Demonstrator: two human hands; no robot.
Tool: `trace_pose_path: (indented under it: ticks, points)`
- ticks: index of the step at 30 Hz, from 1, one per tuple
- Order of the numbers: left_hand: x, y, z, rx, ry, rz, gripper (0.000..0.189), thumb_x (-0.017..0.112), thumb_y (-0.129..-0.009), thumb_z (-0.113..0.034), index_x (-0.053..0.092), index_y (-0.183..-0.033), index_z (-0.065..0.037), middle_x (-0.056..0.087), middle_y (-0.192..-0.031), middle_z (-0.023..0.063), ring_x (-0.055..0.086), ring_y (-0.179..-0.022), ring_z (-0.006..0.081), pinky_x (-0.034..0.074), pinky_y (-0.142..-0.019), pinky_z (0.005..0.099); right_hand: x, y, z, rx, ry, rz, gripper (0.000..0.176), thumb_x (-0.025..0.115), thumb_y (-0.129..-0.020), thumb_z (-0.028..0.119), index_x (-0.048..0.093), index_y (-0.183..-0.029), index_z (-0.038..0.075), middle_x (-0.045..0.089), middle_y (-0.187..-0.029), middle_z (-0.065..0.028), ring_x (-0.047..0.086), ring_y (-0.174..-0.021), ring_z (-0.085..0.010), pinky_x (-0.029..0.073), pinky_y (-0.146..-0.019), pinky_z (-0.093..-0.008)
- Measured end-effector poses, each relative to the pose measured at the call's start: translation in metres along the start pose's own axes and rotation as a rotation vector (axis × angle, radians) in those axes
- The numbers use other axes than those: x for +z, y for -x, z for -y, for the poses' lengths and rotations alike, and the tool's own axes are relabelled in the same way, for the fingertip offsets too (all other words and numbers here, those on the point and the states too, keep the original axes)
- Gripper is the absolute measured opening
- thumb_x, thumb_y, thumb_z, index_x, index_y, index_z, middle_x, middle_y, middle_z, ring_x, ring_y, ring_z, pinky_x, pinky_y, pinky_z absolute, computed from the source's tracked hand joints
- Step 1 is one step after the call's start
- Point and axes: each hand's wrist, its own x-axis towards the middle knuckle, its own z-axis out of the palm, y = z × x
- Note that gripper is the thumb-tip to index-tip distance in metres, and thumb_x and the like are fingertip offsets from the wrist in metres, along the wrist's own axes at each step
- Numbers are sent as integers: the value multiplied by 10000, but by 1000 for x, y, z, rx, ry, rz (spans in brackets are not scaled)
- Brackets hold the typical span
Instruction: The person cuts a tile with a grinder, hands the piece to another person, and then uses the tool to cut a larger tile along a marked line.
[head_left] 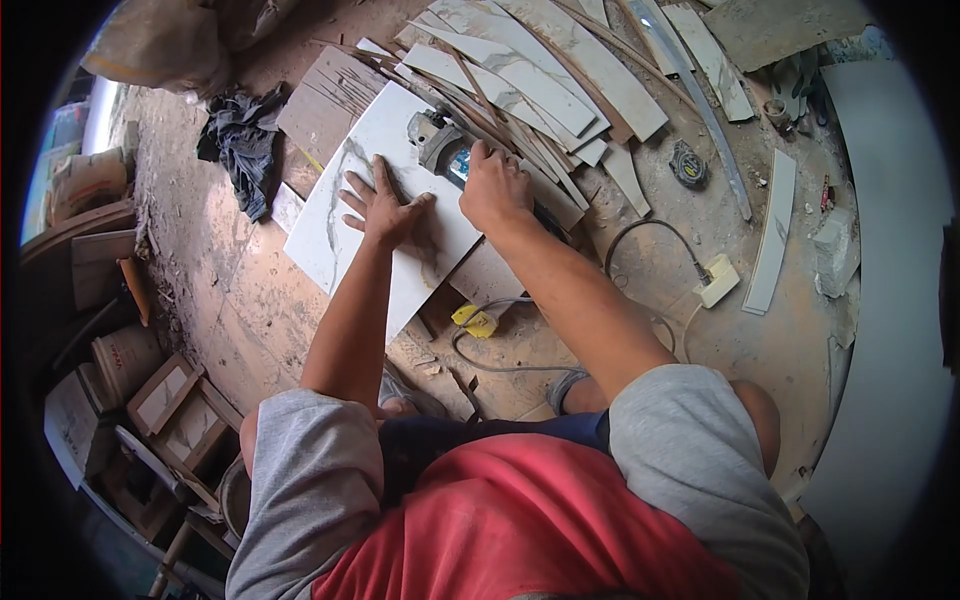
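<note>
My left hand (382, 207) lies flat with spread fingers on a white marble-patterned tile (350, 180). In my right hand (497, 190) is an angle grinder (440, 145), fingers wrapped round its body. The grinder's head rests over the tile's upper right edge, its disc mostly hidden from this view. Beneath the white tile, a brownish tile (495, 270) shows near its lower right side. A grey power cord (470, 360) loops over the floor between my feet and the tile.
Cut tile strips (540, 70) are piled beyond the grinder. A tape measure (688, 165), a metal straightedge (715, 130) and a power socket (716, 281) lie to the right. A dark cloth (243, 145) is on the left, with buckets (128, 360) and wooden frames (180, 410) further left.
</note>
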Motion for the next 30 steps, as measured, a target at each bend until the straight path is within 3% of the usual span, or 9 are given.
trace_pose_path:
  ticks: [3,21,23,27,30]
  points:
    - [0,0,-1,-2,2,-3,1224,806,-666,-585,57,-1582,-271,-183,-1586,288,-210,-1446,499,-69,-1095,696,-2,1,-1,15,-62,8,433,617,-834,138,438,-1209,14,584,-1185,-233,607,-1128,-371,515,-918,-482]
    - [3,-3,2,-7,-4,-2,1236,804,-661,-611,42,-1581,-292,-185,-1591,277,-219,-1442,502,-73,-1086,707,-4,6,-5,26,-74,32,428,599,-849,123,426,-1225,12,577,-1200,-230,603,-1135,-367,508,-921,-480]
    - [3,-3,3,-10,-13,-5,1238,804,-660,-612,40,-1581,-292,-183,-1591,277,-220,-1441,502,-70,-1085,709,-2,7,-6,-2,-15,-12,506,622,-859,162,418,-1292,-4,602,-1182,-215,639,-1087,-339,534,-889,-440]
    - [3,-3,3,-6,-10,-6,1235,799,-662,-615,39,-1581,-292,-178,-1590,281,-219,-1440,506,-64,-1079,719,-2,7,-6,1,-18,-6,503,620,-860,161,421,-1291,-5,602,-1180,-217,638,-1086,-341,533,-892,-442]
    - [2,-3,2,-1,-5,-7,1234,797,-662,-617,41,-1581,-291,-178,-1589,284,-217,-1440,507,-62,-1078,721,-2,7,-7,26,-77,22,426,605,-847,128,428,-1217,13,578,-1196,-230,602,-1139,-369,501,-929,-484]
